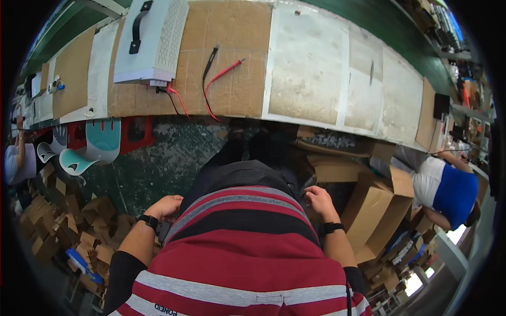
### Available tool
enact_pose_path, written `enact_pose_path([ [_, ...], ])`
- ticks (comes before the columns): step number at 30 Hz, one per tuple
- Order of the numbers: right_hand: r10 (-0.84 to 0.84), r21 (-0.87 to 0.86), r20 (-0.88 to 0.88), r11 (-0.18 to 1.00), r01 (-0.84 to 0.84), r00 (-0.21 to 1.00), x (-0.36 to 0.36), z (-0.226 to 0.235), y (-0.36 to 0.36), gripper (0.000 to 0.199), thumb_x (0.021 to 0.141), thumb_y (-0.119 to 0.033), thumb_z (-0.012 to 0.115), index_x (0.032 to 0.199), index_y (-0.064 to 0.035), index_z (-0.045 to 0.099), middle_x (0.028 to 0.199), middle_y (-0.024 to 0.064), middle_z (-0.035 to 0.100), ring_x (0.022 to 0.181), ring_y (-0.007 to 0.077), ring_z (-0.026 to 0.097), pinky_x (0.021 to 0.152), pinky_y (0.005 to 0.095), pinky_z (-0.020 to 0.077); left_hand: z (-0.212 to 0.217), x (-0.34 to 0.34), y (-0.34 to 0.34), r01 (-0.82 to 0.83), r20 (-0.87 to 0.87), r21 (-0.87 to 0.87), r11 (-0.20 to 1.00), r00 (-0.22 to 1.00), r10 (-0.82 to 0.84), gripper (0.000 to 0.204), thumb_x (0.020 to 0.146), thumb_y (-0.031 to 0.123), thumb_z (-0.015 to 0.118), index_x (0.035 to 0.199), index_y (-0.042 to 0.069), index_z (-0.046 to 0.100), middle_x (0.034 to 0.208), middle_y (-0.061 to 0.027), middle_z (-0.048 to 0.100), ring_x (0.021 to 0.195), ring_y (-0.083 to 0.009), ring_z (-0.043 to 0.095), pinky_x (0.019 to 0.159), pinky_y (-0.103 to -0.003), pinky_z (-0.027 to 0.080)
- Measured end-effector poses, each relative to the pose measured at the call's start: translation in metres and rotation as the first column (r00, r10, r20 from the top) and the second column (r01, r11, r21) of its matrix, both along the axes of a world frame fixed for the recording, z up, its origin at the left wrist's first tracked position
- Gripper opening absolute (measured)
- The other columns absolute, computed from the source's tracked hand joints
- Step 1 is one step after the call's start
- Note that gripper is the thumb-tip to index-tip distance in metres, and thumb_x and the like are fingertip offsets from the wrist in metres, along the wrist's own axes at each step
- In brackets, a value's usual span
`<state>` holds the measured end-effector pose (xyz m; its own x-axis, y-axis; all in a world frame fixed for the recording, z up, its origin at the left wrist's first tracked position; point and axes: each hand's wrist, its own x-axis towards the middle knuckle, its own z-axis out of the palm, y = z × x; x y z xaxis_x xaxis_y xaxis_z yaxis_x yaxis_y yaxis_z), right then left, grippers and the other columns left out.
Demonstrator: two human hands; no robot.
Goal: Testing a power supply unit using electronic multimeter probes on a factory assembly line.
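Observation:
Both hands hang low at the sides of my waist, away from the workbench. My left hand (pixel 166 207) is closed beside my left hip; what its fingers hold, if anything, is hidden. At my right hip my right hand (pixel 320 201) is curled closed next to something dark at my waist, and I cannot make out its contents. Ahead on the bench stands a light grey metal instrument box (pixel 153 45) with a black handle (pixel 139 29). A red test lead (pixel 219 76) and a black test lead (pixel 208 64) lie on the cardboard (pixel 242 42), probe tips pointing away from me.
Teal and white chairs (pixel 103 142) stand at the left under the bench edge. An open cardboard box (pixel 369 210) is on my right, near a person in blue and white (pixel 445 189). Another person (pixel 21 158) is far left. Cardboard pieces (pixel 68 226) pile up behind left.

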<state>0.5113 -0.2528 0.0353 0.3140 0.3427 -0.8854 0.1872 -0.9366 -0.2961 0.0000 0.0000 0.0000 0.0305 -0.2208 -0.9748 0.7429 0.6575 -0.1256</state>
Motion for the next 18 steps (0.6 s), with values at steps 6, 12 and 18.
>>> enact_pose_path([
  [6,-0.098,-0.005,0.01,0.995,0.098,0.995,-0.011,-0.025,-0.015,0.025,0.094,-0.014,0.065,0.114,0.0005,0.072,0.095,0.0117,0.076,0.086,0.0208,0.073,0.079,0.0332,0.0568,0.005,0.02,0.031,-0.053,0.04,0.258,0.965,0.998,0.044,0.03,0.095,0.02,0.071,0.121,0.005,0.065,0.1,-0.0017,0.07,0.083,-0.0118,0.065,0.073,-0.029,0.055],
  [12,-0.019,0.215,0.185,0.976,-0.021,0.982,-0.011,-0.012,-0.002,0.022,0.095,-0.01,0.066,0.113,0.001,0.071,0.093,0.0087,0.075,0.086,0.0126,0.069,0.075,0.0291,0.0544,0.029,0.077,0.073,0.126,0.195,0.552,0.824,0.942,-0.274,0.032,0.097,0.015,0.069,0.126,0.002,0.062,0.103,-0.0022,0.069,0.089,-0.0104,0.064,0.079,-0.027,0.054],
  [18,-0.261,0.386,-0.275,0.851,0.355,0.925,-0.029,0.046,0.071,0.03,0.095,-0.011,0.07,0.123,0.0009,0.067,0.11,0.006,0.073,0.098,0.0131,0.067,0.086,0.0277,0.0537,0.068,0.158,0.079,-0.066,0.496,0.348,0.935,0.859,-0.124,0.041,0.098,0.014,0.068,0.136,0.001,0.058,0.106,-0.0023,0.069,0.093,-0.0098,0.062,0.084,-0.027,0.052],
])
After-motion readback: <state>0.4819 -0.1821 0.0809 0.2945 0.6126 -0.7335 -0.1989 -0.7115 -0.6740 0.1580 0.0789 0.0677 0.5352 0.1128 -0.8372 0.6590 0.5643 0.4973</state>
